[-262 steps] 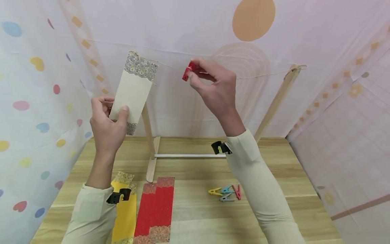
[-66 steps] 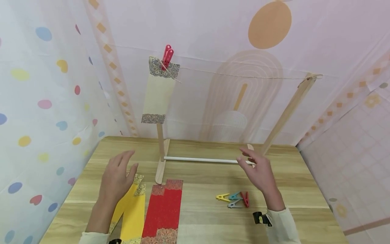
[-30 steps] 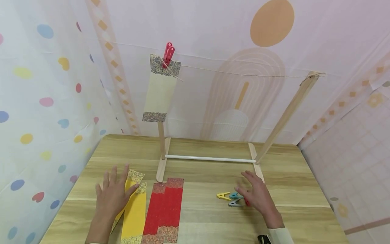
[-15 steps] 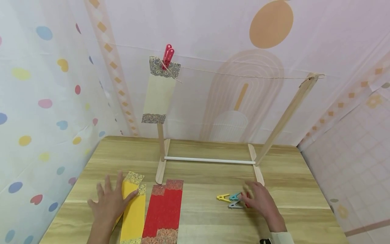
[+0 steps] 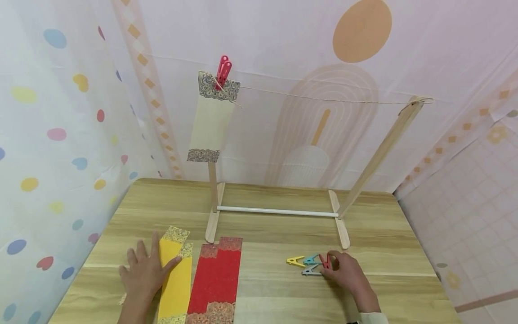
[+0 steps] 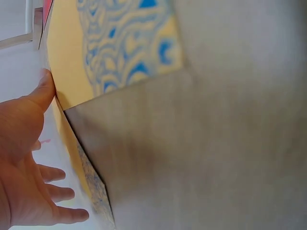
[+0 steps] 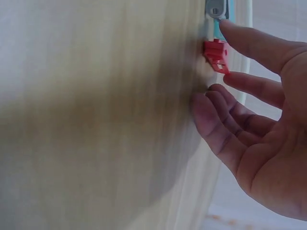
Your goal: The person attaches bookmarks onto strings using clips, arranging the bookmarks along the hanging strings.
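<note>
My left hand [image 5: 142, 274] lies spread over the left yellow patterned card [image 5: 167, 246], hiding much of it. Its thumb reaches onto the right yellow card [image 5: 175, 288]; in the left wrist view the thumb is at a yellow card's edge [image 6: 72, 67]. My right hand [image 5: 349, 273] is at the red clip [image 5: 326, 261], thumb and index finger parted on either side of it. In the right wrist view the index fingertip meets the end of the red clip [image 7: 218, 55], while the thumb tip lies by the grey clip [image 7: 216, 9]. The red clip rests on the table.
Beside the red clip are yellow [image 5: 295, 261] and blue [image 5: 311, 259] clips. Two overlapping red cards [image 5: 214, 279] lie right of the yellow ones. Behind stands a wooden frame [image 5: 376, 155] with a string [image 5: 307, 96]; a cream card [image 5: 210, 121] hangs there from a red clip [image 5: 224, 72].
The cream card, earlier in my left hand, now hangs clipped. Both hands have come down, the left onto the yellow cards, the right to the red clip. The left yellow card's near end has swung left.
</note>
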A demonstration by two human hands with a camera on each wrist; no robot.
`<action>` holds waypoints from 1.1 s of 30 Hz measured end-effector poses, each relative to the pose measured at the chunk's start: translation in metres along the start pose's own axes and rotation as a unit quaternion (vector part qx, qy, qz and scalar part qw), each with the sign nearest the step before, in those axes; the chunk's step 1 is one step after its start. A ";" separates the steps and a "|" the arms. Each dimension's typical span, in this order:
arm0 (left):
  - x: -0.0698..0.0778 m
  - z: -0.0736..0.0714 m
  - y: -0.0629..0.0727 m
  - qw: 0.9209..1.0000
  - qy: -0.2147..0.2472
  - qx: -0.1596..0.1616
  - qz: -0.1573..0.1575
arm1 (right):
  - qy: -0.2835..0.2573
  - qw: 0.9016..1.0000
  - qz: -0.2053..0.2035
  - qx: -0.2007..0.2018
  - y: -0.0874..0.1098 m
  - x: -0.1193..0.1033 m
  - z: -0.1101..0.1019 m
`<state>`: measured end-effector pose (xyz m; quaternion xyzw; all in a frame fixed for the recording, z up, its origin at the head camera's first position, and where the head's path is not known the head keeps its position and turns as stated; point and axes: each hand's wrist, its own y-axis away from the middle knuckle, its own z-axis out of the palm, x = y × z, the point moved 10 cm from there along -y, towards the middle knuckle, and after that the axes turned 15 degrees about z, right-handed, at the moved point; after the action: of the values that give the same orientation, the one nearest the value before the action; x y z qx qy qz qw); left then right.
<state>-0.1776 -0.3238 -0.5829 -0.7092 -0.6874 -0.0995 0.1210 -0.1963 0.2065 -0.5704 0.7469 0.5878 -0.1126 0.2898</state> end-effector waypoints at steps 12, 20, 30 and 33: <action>0.000 -0.003 0.003 0.999 -0.021 0.042 0.006 | -0.018 1.000 -0.002 0.019 -0.003 0.008 0.003; -0.001 -0.006 0.002 0.998 -0.009 0.061 -0.011 | -0.027 0.999 -0.003 0.017 -0.003 0.007 0.003; -0.007 -0.002 -0.001 0.997 0.011 0.060 -0.037 | -0.034 0.999 0.008 0.028 -0.003 0.008 0.001; -0.007 -0.003 -0.001 0.996 0.017 0.071 -0.041 | -0.066 0.997 0.026 0.028 -0.003 0.012 0.000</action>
<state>-0.1790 -0.3317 -0.5823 -0.6679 -0.7193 -0.0679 0.1785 -0.1960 0.2164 -0.5772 0.7604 0.5444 -0.1710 0.3099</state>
